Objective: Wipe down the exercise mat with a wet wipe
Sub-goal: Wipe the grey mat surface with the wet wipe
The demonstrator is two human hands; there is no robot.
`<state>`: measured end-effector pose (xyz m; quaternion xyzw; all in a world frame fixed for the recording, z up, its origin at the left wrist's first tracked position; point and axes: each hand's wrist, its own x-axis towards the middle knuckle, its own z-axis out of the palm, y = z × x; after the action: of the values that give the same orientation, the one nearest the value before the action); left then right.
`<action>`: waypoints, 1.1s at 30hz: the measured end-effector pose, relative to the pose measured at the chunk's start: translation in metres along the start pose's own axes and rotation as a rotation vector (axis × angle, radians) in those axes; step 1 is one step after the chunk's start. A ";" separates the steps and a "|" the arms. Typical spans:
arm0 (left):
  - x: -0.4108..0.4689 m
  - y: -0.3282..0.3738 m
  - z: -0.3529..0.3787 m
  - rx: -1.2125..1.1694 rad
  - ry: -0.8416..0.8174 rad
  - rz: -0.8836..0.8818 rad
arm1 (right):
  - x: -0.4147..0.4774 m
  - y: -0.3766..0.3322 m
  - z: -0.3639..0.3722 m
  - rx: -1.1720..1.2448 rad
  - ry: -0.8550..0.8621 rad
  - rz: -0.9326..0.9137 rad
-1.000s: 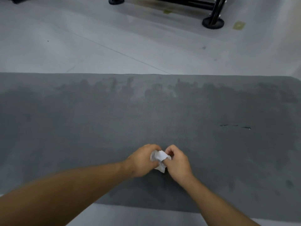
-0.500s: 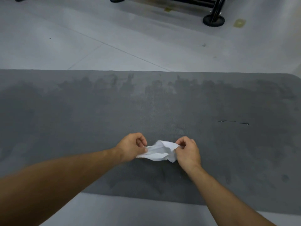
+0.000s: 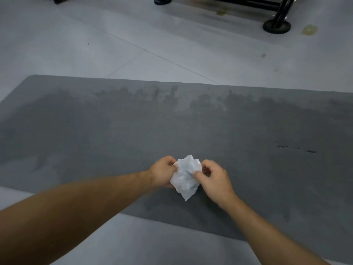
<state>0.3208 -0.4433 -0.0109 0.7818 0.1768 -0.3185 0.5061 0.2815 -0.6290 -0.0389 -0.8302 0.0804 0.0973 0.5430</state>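
Crumpled wet wipe (image 3: 186, 175) pinched by left hand (image 3: 162, 174) and right hand (image 3: 214, 178), lower centre. Exercise mat (image 3: 114, 134) long axis spans frame left-right.

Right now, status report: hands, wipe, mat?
Both the left hand and right hand pinch the crumpled wet wipe over the exercise mat. Mat shows dark damp-looking patches. Its small tears sit right, clear of the hands.

Gym-like room, grey exercise mat (image 3: 114, 134) on pale floor (image 3: 95, 44); black equipment frame (image 3: 275, 18) beyond
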 end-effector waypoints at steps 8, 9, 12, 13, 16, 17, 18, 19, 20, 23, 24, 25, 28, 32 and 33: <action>-0.009 0.007 -0.011 -0.276 -0.205 -0.107 | -0.018 -0.005 0.038 -0.043 -0.144 -0.152; -0.009 0.007 -0.013 -0.250 -0.205 -0.094 | -0.016 -0.005 0.038 -0.038 -0.131 -0.170; -0.006 0.005 -0.012 -0.105 -0.173 -0.027 | -0.008 -0.007 0.033 -0.141 -0.046 -0.228; -0.005 0.004 -0.011 -0.056 -0.158 -0.012 | -0.005 -0.006 0.030 -0.184 -0.001 -0.230; -0.001 0.001 -0.009 0.065 -0.116 0.023 | 0.005 -0.002 0.019 -0.290 0.104 -0.225; 0.000 0.002 -0.010 0.140 -0.111 0.047 | 0.007 0.001 0.013 -0.338 0.135 -0.227; 0.000 0.005 -0.012 0.249 -0.114 0.080 | 0.009 0.005 0.006 -0.391 0.161 -0.228; 0.001 0.008 -0.015 0.375 -0.118 0.109 | 0.010 0.010 -0.001 -0.446 0.177 -0.230; 0.001 0.011 -0.018 0.487 -0.120 0.132 | 0.011 0.015 -0.008 -0.496 0.183 -0.236; 0.004 0.012 -0.019 0.641 -0.139 0.185 | 0.009 0.032 -0.025 -0.600 0.173 -0.231; 0.006 0.009 -0.016 0.682 -0.140 0.202 | 0.008 0.038 -0.028 -0.616 0.164 -0.220; 0.008 0.004 -0.013 0.743 -0.127 0.231 | 0.005 0.044 -0.030 -0.629 0.155 -0.209; 0.019 -0.021 0.002 0.916 -0.002 0.367 | -0.005 0.056 -0.028 -0.672 0.100 -0.175; 0.022 -0.066 0.024 1.053 0.077 0.423 | -0.014 0.060 -0.011 -0.716 0.027 -0.181; 0.022 -0.075 0.028 1.076 0.105 0.440 | -0.017 0.058 -0.006 -0.740 0.027 -0.206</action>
<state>0.2831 -0.4380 -0.0846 0.9620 -0.1515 -0.2115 0.0826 0.2516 -0.6575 -0.0841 -0.9750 -0.0370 0.0537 0.2126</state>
